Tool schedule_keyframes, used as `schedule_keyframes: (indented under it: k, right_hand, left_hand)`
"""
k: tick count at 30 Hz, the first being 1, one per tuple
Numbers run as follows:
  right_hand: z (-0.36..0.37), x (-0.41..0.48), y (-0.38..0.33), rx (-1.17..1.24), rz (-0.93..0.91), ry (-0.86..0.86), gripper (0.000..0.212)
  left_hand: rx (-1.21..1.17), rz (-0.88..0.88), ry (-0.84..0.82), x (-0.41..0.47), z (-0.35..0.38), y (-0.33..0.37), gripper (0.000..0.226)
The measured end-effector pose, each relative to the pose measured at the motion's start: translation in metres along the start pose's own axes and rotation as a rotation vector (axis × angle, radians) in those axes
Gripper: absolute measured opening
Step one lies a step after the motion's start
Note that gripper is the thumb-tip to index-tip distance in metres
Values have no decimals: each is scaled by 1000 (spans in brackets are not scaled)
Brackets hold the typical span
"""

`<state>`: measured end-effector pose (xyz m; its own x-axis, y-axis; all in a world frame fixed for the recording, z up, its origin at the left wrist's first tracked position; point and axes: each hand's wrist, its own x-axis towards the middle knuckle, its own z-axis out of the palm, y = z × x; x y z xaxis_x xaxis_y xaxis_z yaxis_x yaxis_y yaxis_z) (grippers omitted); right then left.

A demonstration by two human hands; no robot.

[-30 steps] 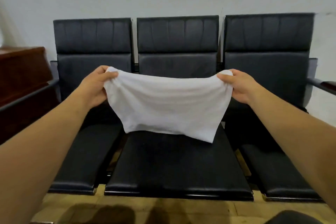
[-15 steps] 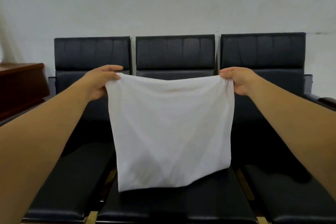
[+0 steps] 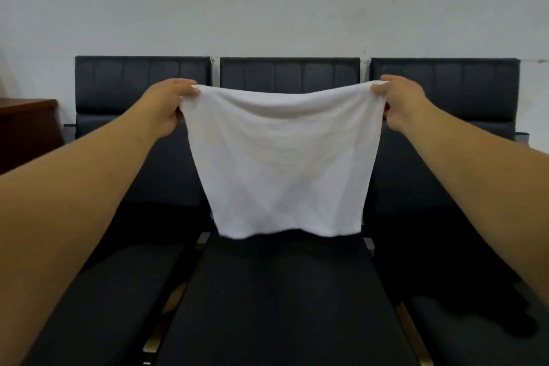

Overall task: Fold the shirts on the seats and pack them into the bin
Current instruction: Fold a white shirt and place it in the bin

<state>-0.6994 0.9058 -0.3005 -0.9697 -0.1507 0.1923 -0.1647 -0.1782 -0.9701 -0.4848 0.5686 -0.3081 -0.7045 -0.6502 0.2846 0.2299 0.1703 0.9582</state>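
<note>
Against the far left wall stands a reddish-brown wooden cabinet (image 3: 28, 128), only partly in sight. Next to it begins a row of three black padded seats along a pale wall (image 3: 267, 3). The left seat (image 3: 118, 291) has a bare cushion.

In front of its backrest the person's left hand (image 3: 166, 107) is raised, arm stretched forward. Its fingers are curled and the thumb pinches the upper left corner of a white shirt (image 3: 279, 163).

The shirt is folded into a rough rectangle and hangs in the air between the two hands, in front of the middle seat (image 3: 282, 306). Its top edge sags a little in the middle. The lower edge hangs near the back of that seat's cushion; whether it touches, I cannot tell.

The right hand (image 3: 401, 104) is at about the same height as the left. Its fingers are closed tight round the upper right corner, the cloth bunched in the grip.

On the right seat (image 3: 481, 345) lies a black shape (image 3: 439, 276), perhaps a dark garment, too dim to make out.
</note>
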Motion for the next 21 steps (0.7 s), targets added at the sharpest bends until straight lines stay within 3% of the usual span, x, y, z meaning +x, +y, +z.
schedule_keyframes:
  k: [3, 7, 11, 15, 18, 21]
  right_hand:
    - [-17, -21, 37, 98, 78, -41, 40]
    - [-52, -67, 136, -6, 291, -90, 34]
    - [-95, -138, 234, -245, 452, -74, 17]
    - [-125, -186, 278, -534, 700, -294, 21]
    - [-127, -189, 271, -796, 796, -527, 27]
    - [-122, -189, 261, -963, 844, -669, 20]
  left_hand:
    - [86, -40, -103, -15, -23, -23, 15]
    - [326, -192, -249, -68, -49, -98, 6]
    - [590, -332, -434, -155, -62, -180, 27]
    - [872, -505, -684, -212, -75, -234, 24]
    - [853, -545, -740, -227, -79, -241, 21]
    - [936, -515, -847, -230, -79, -237, 10]
